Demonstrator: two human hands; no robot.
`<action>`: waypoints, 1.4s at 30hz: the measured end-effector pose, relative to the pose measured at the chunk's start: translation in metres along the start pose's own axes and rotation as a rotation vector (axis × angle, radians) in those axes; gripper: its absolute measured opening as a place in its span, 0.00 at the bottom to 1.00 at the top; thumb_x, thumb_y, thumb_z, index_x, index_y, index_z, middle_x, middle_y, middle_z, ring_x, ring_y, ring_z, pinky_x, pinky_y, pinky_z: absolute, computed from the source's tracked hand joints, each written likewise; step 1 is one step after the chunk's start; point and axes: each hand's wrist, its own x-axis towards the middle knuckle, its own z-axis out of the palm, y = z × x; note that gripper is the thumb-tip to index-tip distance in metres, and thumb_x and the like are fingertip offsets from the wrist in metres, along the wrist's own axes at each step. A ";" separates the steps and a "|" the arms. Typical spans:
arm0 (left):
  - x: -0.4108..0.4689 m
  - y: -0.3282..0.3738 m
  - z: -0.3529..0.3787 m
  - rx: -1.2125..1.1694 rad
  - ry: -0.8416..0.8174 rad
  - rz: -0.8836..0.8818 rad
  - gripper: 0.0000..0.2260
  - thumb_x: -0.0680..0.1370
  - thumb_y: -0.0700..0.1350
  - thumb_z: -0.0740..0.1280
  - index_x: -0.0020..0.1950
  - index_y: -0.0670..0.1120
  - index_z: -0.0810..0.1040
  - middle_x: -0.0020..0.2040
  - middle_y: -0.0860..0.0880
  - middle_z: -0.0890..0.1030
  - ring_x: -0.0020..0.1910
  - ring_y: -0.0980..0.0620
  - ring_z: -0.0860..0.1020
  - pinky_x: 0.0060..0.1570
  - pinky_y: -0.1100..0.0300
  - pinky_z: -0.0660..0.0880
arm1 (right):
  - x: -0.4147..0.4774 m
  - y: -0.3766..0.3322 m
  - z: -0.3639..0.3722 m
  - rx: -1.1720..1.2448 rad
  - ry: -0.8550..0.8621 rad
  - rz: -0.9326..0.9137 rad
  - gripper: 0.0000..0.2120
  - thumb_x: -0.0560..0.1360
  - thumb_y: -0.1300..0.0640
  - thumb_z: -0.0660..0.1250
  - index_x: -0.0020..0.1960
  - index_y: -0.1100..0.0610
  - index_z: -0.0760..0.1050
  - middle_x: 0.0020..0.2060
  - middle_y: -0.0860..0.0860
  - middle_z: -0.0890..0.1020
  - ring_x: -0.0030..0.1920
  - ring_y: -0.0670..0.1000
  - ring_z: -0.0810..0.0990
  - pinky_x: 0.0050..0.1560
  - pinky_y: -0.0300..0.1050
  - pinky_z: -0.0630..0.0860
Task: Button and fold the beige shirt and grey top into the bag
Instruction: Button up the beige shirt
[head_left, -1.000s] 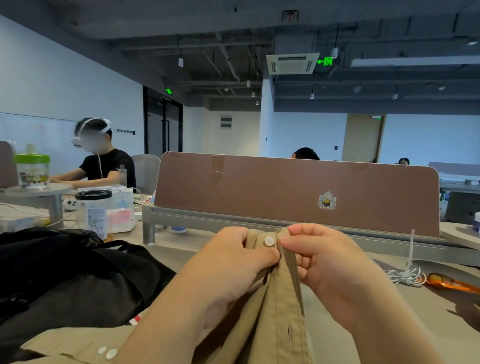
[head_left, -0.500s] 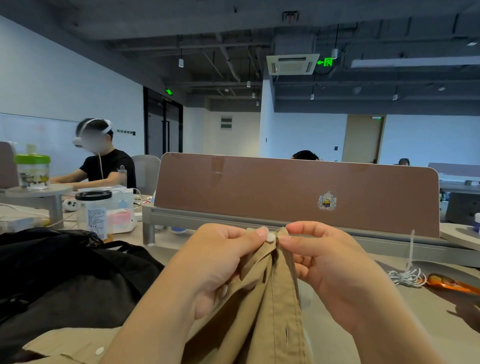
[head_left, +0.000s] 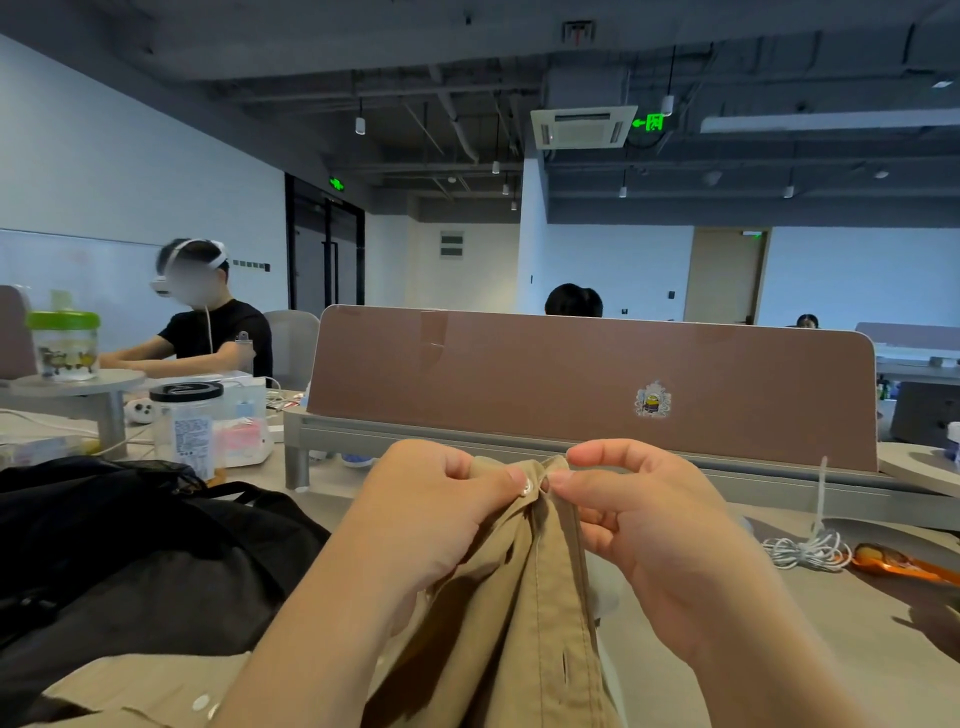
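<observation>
Fingers (head_left: 509, 475) of the left hand (head_left: 436, 514) are pinched together on one placket edge of the beige shirt (head_left: 535, 623), thumb tip against a white button (head_left: 526, 487). Right hand (head_left: 649, 525) — thumb and forefinger clamped on the facing placket edge, tips just beside the button. Both edges are held raised above the bench (head_left: 857, 623). The shirt hangs down from the pinch between the wrists, with a buttonhole (head_left: 564, 664) visible lower on the right strip. Black bag (head_left: 130, 545) lies to the left, beside the shirt's spread part. Brown divider panel (head_left: 571, 379) stands behind — coiled white cable (head_left: 805, 551) to the right.
</observation>
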 end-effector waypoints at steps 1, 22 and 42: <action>0.000 0.000 0.000 0.014 0.014 0.002 0.15 0.74 0.54 0.70 0.40 0.42 0.83 0.38 0.41 0.83 0.32 0.52 0.76 0.36 0.57 0.74 | 0.000 0.000 0.000 -0.003 0.002 -0.004 0.10 0.69 0.70 0.70 0.47 0.59 0.75 0.37 0.58 0.83 0.31 0.50 0.80 0.35 0.46 0.77; 0.005 -0.003 -0.005 -0.350 -0.336 -0.153 0.13 0.77 0.49 0.67 0.41 0.42 0.84 0.34 0.45 0.80 0.31 0.52 0.76 0.33 0.62 0.75 | 0.001 0.003 0.000 -0.038 0.009 -0.004 0.09 0.70 0.70 0.69 0.46 0.59 0.75 0.37 0.57 0.83 0.33 0.51 0.81 0.35 0.45 0.76; 0.004 0.000 0.000 -0.272 -0.266 -0.130 0.11 0.75 0.49 0.70 0.41 0.42 0.85 0.33 0.47 0.80 0.32 0.53 0.76 0.37 0.60 0.74 | 0.002 0.004 0.000 -0.084 0.018 -0.025 0.09 0.69 0.69 0.70 0.46 0.59 0.75 0.38 0.57 0.84 0.36 0.54 0.81 0.41 0.50 0.80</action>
